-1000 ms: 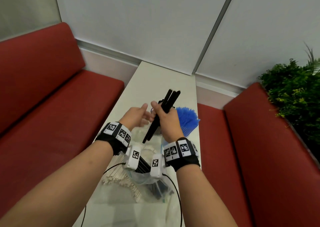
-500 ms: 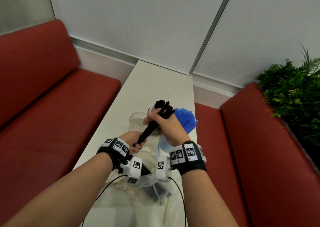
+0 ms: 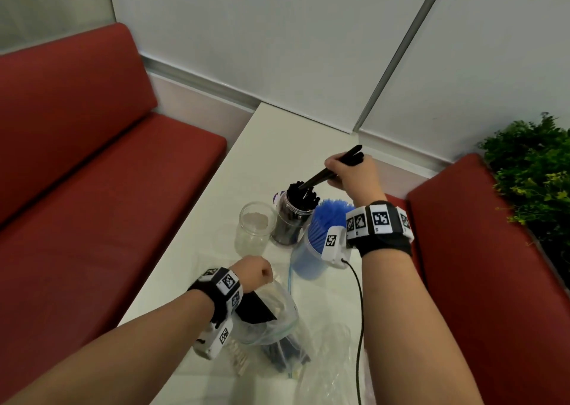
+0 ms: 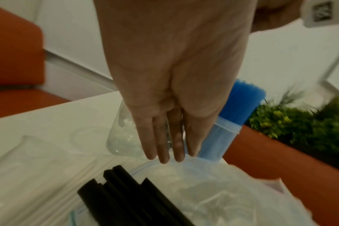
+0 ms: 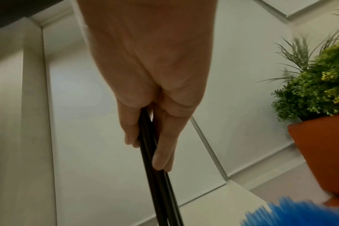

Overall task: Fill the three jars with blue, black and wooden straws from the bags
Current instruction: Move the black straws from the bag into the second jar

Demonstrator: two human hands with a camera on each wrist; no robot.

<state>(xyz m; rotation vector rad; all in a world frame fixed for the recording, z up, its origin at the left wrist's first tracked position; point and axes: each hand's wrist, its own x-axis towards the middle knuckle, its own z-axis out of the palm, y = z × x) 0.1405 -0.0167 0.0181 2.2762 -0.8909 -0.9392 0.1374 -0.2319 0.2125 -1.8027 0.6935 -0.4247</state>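
My right hand [image 3: 348, 174] pinches a few black straws [image 3: 327, 173], tilted, with their lower tips among the black straws standing in the middle jar [image 3: 291, 219]. In the right wrist view my fingers [image 5: 164, 145] are curled round the straws [image 5: 155, 175]. An empty glass jar [image 3: 256, 228] stands left of it. To the right, a jar of blue straws [image 3: 311, 250] is full. My left hand [image 3: 253, 276] hangs with straight fingers [image 4: 168, 145] over the mouth of a clear bag [image 3: 277, 315] holding black straws [image 4: 126, 198]. It holds nothing.
Pale wooden straws [image 3: 240, 355] lie in a bag under my left wrist. More clear plastic [image 3: 330, 358] lies at the narrow white table's [image 3: 277, 145] near end. Red benches [image 3: 92, 188] flank both sides, and a green plant [image 3: 533, 182] stands at the right.
My right hand carried the black straws up and right, over to the jar of black straws. My left hand let go of their lower end and dropped to the bag.
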